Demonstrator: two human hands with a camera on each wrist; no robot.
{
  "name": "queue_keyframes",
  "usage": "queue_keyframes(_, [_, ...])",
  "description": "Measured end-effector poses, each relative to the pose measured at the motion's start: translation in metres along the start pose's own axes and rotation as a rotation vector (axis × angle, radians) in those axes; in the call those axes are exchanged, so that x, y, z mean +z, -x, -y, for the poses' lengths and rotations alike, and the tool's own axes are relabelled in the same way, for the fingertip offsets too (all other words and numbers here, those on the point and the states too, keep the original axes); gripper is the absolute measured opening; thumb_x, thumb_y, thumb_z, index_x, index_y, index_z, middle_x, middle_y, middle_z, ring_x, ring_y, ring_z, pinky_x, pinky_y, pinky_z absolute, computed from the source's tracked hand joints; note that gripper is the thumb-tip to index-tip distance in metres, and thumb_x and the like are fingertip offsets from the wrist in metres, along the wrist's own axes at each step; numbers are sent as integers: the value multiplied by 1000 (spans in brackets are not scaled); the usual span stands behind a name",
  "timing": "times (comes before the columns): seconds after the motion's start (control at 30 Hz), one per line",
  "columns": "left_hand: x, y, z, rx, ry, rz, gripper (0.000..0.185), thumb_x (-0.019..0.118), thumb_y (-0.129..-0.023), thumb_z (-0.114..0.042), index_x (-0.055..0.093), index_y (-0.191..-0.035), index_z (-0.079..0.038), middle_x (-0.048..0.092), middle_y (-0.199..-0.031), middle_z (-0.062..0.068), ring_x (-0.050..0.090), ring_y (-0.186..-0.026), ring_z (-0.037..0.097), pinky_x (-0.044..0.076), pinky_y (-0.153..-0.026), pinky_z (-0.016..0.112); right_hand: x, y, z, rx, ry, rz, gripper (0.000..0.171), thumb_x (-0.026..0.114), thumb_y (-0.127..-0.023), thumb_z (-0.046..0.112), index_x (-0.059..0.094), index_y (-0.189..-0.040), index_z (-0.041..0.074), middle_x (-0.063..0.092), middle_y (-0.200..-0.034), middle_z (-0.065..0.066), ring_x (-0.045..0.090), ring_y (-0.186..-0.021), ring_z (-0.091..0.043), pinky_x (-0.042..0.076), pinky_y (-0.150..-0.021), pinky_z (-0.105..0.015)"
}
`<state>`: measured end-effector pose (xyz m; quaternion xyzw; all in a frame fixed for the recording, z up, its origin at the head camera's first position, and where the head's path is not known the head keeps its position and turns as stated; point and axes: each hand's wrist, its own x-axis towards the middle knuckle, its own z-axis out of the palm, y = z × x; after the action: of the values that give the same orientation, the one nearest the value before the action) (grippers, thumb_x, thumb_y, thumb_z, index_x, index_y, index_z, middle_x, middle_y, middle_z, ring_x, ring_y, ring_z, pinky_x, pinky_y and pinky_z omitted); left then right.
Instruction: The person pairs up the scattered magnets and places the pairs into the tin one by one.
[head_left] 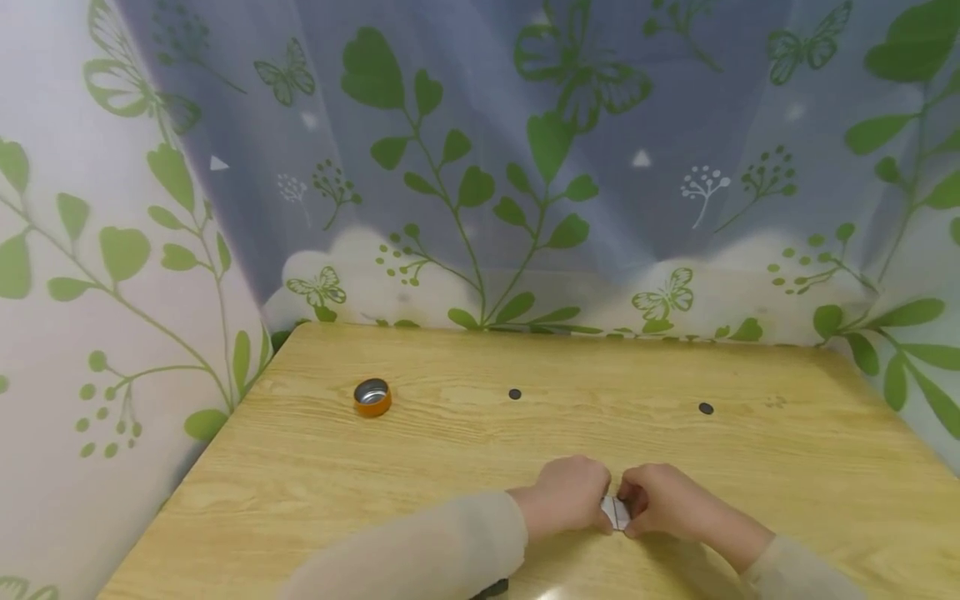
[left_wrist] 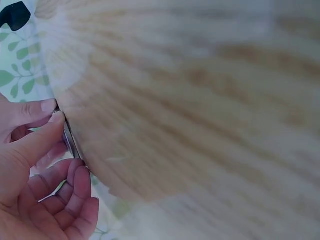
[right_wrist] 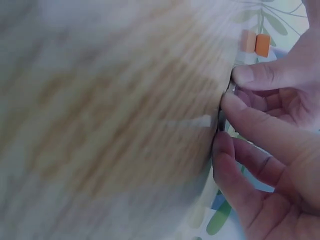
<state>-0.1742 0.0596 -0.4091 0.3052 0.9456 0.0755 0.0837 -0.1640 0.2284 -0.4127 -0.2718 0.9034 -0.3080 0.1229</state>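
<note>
Low on the wooden table (head_left: 465,467) my two hands meet. My left hand (head_left: 581,504) and right hand (head_left: 643,504) both pinch a small flat silvery-white piece (head_left: 615,511) between them, just above the tabletop. In the left wrist view the left hand's thumb (left_wrist: 42,137) and curled fingers hold a thin metallic edge (left_wrist: 70,142). The right wrist view shows the right hand's fingertips (right_wrist: 232,107) closing on the same thin edge (right_wrist: 221,120). Most of the piece is hidden by fingers.
A small orange tin with a silvery inside (head_left: 372,397) stands at the table's back left. Two small dark discs (head_left: 514,394) (head_left: 706,408) lie farther back. A leaf-and-butterfly patterned curtain (head_left: 480,167) encloses the table on three sides.
</note>
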Motion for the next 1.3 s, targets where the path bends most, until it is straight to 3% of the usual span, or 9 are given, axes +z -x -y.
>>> queue_keyframes(0.23, [1,1,3,-11,45,8,29,81,-69,-37,60,-69,-17,50,-62,-11,43,-54,5,37,-47,20,0,0,-1,13,6,17,28,83,-64,4,62,-82,4,61,-75,4,55,-64,-4,47,-57,-23])
queue_keyframes(0.37, [0,6,15,13,135,3,29,80,-71,-37,66,-85,-15,55,-70,-11,48,-61,3,40,-52,19,-1,-1,1,54,31,20,32,83,-65,8,64,-90,1,62,-80,2,56,-67,-7,47,-59,-24])
queue_keyframes(0.47, [-8,17,36,21,190,2,38,77,-75,-37,68,-101,-11,62,-82,-8,55,-73,5,45,-61,20,0,-1,5,89,59,20,42,83,-67,15,65,-101,-2,61,-84,0,54,-69,-10,46,-60,-24])
queue_keyframes(0.57, [-18,30,64,-15,255,-38,43,75,-77,-36,66,-109,-9,65,-93,-2,59,-83,9,47,-69,24,3,2,8,88,124,5,48,82,-69,21,65,-107,-3,56,-84,1,49,-68,-8,43,-59,-24])
queue_keyframes(0.83, [-32,68,149,-161,621,-244,40,72,-82,-24,62,-113,0,62,-104,10,58,-92,22,48,-80,37,8,6,9,84,211,-44,41,80,-71,18,68,-103,-4,47,-78,4,41,-64,-4,39,-55,-23])
queue_keyframes(0.93, [-34,77,166,-215,678,-288,39,73,-82,-23,62,-112,-1,62,-105,10,58,-93,21,49,-80,37,7,8,8,77,212,-46,38,81,-71,17,68,-100,-4,48,-77,4,42,-64,-4,39,-55,-22])
queue_keyframes(1.13, [-40,93,187,-255,673,-388,40,72,-82,-23,62,-116,-3,61,-113,12,57,-102,27,48,-83,41,5,6,10,82,203,-37,34,80,-71,16,69,-98,-1,48,-78,4,42,-66,-5,39,-56,-23])
queue_keyframes(1.3, [-42,100,209,-368,753,-482,65,70,-85,-24,40,-136,1,39,-137,24,36,-125,41,36,-97,52,5,2,13,91,199,-28,31,81,-70,16,67,-95,2,46,-77,4,41,-66,-7,38,-57,-25])
